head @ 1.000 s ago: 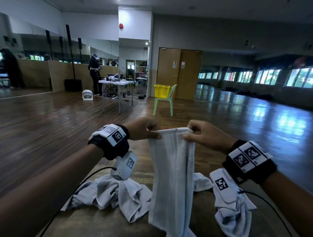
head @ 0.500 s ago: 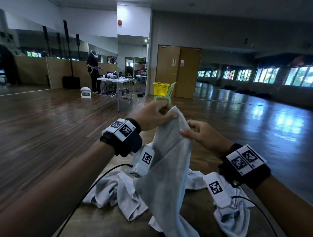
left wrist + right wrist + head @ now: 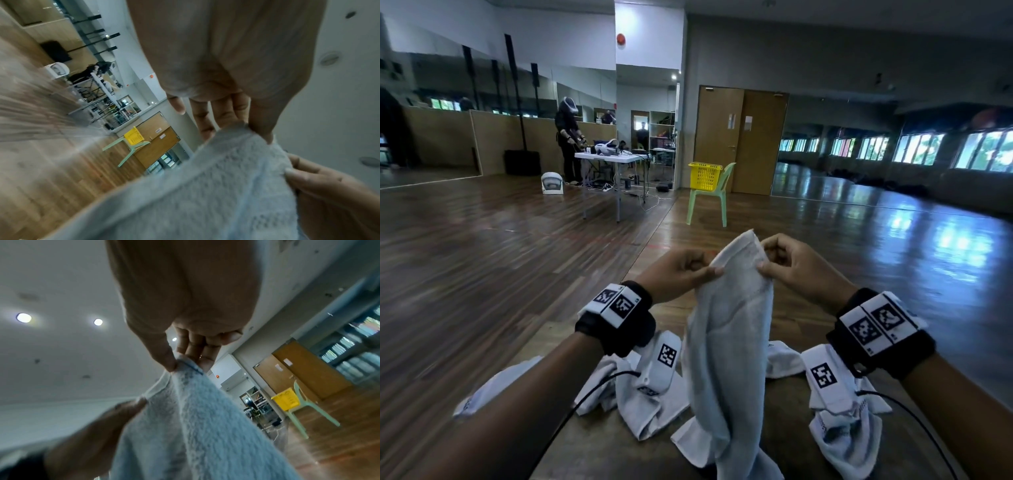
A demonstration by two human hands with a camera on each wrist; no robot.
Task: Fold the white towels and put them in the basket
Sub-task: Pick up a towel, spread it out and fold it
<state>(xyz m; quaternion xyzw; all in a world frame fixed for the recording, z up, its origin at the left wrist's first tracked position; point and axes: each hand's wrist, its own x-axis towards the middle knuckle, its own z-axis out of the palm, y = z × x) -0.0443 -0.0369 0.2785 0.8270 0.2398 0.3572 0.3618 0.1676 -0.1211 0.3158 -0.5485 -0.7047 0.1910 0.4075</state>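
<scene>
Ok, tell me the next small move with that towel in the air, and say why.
Probably draw the hands apart to stretch the top edge flat. The left hand and right hand pinch the held towel close together, so it hangs bunched and unfolded above the table, while the yellow basket sits far off on a green chair.

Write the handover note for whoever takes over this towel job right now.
Left hand: pinches the top left edge of the raised white towel.
Right hand: pinches its top right edge, close beside the left.
Raised towel: hangs bunched between the hands, lower end trailing on the wooden table.
Other white towels: a crumpled pile at left and one at right, all unfolded on the table.
Yellow basket: on the green chair across the room; its contents cannot be seen.
Done: no folded towel in view.
Left: fold the held towel, fold the rest, carry them to the basket.
</scene>
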